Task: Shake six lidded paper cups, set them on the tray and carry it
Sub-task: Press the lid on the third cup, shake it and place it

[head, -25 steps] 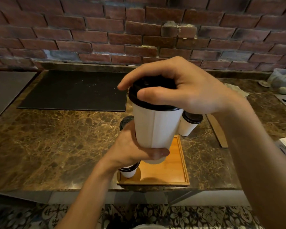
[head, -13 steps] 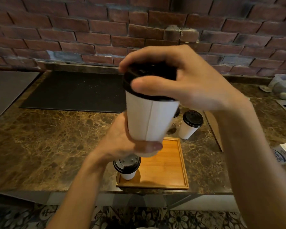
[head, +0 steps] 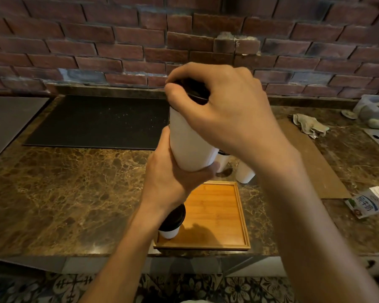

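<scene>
I hold a white paper cup (head: 188,141) with a black lid in the air above the counter, tilted away from me. My right hand (head: 223,110) grips over its lid from above. My left hand (head: 173,173) cups its base from below. Under my left wrist, one lidded cup (head: 171,221) stands in the near left corner of the wooden tray (head: 219,215). Two more white cups (head: 245,173) stand on the counter just beyond the tray, partly hidden behind my hands.
A black mat (head: 96,121) lies at the back left of the marble counter (head: 64,189). A brown board (head: 313,162), a crumpled cloth (head: 309,125) and a small milk carton (head: 368,204) lie at the right. The brick wall (head: 118,40) closes the back.
The held cup has swung upward and tipped further away, with both hands moving along. My right hand now covers more of the lid. The view has tilted slightly.
</scene>
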`<control>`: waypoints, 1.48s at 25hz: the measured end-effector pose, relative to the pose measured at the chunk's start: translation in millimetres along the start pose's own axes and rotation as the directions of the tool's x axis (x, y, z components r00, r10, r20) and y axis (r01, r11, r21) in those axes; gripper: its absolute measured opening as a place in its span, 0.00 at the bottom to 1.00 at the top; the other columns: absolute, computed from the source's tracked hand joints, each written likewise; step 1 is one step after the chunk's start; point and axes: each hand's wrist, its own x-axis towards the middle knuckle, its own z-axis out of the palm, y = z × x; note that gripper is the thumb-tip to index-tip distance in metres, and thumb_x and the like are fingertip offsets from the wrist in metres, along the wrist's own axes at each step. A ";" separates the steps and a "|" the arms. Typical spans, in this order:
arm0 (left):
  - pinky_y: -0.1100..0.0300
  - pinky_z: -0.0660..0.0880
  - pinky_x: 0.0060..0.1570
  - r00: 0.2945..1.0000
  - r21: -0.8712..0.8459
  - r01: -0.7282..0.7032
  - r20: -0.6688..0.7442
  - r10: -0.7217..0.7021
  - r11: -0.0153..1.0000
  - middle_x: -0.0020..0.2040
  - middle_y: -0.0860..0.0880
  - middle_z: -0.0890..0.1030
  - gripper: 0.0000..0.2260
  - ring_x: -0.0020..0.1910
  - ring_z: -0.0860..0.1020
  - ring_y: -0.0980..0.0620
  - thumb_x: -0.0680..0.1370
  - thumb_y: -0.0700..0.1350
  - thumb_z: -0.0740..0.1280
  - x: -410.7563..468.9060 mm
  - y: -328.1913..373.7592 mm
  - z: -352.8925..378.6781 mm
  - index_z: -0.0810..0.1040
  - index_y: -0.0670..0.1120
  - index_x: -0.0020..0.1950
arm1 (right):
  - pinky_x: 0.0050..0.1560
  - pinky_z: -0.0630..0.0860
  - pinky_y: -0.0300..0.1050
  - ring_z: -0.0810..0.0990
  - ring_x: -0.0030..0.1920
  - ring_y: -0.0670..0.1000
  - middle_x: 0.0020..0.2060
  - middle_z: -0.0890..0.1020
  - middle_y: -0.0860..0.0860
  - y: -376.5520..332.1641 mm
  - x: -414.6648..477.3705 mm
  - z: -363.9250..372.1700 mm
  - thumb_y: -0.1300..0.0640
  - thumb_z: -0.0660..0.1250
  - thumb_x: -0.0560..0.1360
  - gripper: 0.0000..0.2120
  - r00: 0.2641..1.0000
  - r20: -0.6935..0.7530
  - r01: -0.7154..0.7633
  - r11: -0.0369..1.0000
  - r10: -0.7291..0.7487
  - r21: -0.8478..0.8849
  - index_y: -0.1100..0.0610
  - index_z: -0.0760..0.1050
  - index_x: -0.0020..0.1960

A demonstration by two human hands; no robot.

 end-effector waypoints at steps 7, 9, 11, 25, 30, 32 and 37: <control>0.60 0.80 0.47 0.844 -0.224 0.131 0.536 0.010 0.966 0.52 0.55 0.81 0.27 0.53 0.80 0.55 0.59 0.46 0.78 5.5 -1.7 -30.2 0.76 0.62 0.55 | 0.60 0.76 0.50 0.75 0.64 0.55 0.62 0.76 0.56 35.3 12.9 -17.8 0.55 0.63 0.74 0.19 0.797 0.353 0.150 0.727 -0.490 0.670 0.53 0.69 0.65; 0.62 0.79 0.46 0.845 -0.225 0.132 0.535 0.010 0.965 0.52 0.54 0.81 0.27 0.53 0.80 0.54 0.60 0.45 0.78 2.8 -4.2 -28.8 0.77 0.59 0.56 | 0.61 0.76 0.53 0.75 0.65 0.56 0.62 0.76 0.56 37.3 13.0 -17.5 0.56 0.63 0.74 0.19 0.799 0.370 0.120 0.728 -0.475 0.675 0.53 0.69 0.65; 0.67 0.78 0.42 0.924 -0.156 0.098 0.380 -0.032 0.983 0.51 0.57 0.81 0.29 0.51 0.80 0.59 0.58 0.50 0.79 1.6 -6.1 -21.5 0.76 0.56 0.57 | 0.59 0.76 0.44 0.76 0.63 0.49 0.60 0.79 0.50 36.5 11.5 -18.9 0.54 0.65 0.76 0.15 0.861 0.355 0.094 0.799 -0.365 0.594 0.51 0.74 0.62; 0.59 0.80 0.47 0.863 -0.119 0.057 0.505 0.011 0.991 0.54 0.52 0.80 0.30 0.54 0.79 0.52 0.61 0.44 0.79 -0.3 -2.1 -30.2 0.74 0.54 0.61 | 0.60 0.73 0.44 0.76 0.62 0.49 0.61 0.76 0.55 38.8 2.1 -13.8 0.66 0.67 0.73 0.17 0.793 0.316 0.133 0.655 -0.521 0.744 0.60 0.74 0.61; 0.64 0.79 0.39 0.994 -0.017 0.111 0.024 -0.110 0.994 0.50 0.52 0.80 0.38 0.49 0.80 0.57 0.56 0.53 0.82 -4.5 -9.9 -2.5 0.72 0.48 0.63 | 0.54 0.79 0.44 0.79 0.57 0.42 0.54 0.83 0.42 14.0 0.5 -2.3 0.48 0.68 0.75 0.11 0.974 0.166 0.101 0.946 -0.157 0.307 0.44 0.81 0.56; 0.71 0.75 0.33 0.994 0.029 0.074 -0.084 -0.071 0.997 0.47 0.54 0.79 0.36 0.45 0.79 0.62 0.57 0.54 0.81 -5.6 -9.4 6.3 0.71 0.49 0.60 | 0.49 0.80 0.48 0.80 0.52 0.44 0.48 0.83 0.40 -0.2 -1.4 11.8 0.44 0.66 0.74 0.08 0.998 0.043 0.039 0.986 -0.047 0.165 0.39 0.81 0.50; 0.64 0.78 0.39 0.969 -0.079 0.154 0.209 -0.135 0.985 0.48 0.52 0.82 0.35 0.48 0.81 0.56 0.56 0.55 0.81 -0.5 -13.6 -15.9 0.74 0.48 0.60 | 0.52 0.79 0.46 0.80 0.56 0.45 0.53 0.83 0.45 16.4 3.6 -2.3 0.51 0.69 0.76 0.07 0.953 0.180 0.168 0.923 -0.241 0.348 0.49 0.82 0.53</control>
